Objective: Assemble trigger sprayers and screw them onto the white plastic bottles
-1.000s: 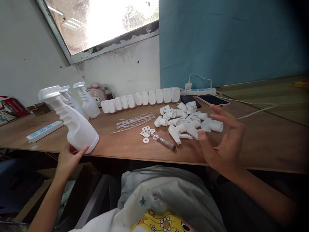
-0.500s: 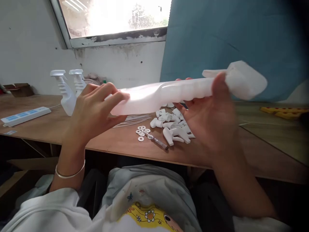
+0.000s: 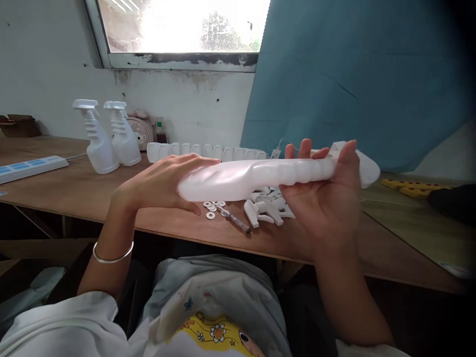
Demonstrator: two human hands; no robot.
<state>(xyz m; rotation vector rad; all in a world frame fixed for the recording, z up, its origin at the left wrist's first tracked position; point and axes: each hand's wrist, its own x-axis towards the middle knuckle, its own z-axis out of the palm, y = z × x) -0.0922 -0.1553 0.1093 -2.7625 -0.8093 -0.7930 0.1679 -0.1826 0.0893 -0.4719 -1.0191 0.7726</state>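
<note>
Above the wooden tabletop [image 3: 89,196], the right hand [image 3: 322,203] clamps a head-fitted white plastic spray bottle [image 3: 223,181]; the left hand [image 3: 159,186] cups its base, grip unclear. Two fitted bottles [image 3: 100,153] stand; loose white trigger heads [image 3: 273,210] lie unfitted.

I take this for a small workshop: loose spray heads [image 3: 268,205], washers [image 3: 212,207] and a screwdriver [image 3: 240,223] lie on a bare wooden desk [image 3: 163,225], with a row of like white containers [image 3: 206,149] behind. I also see a stained wall [image 3: 178,99], a patchy-painted window frame [image 3: 193,60] and a power strip [image 3: 33,166].
</note>
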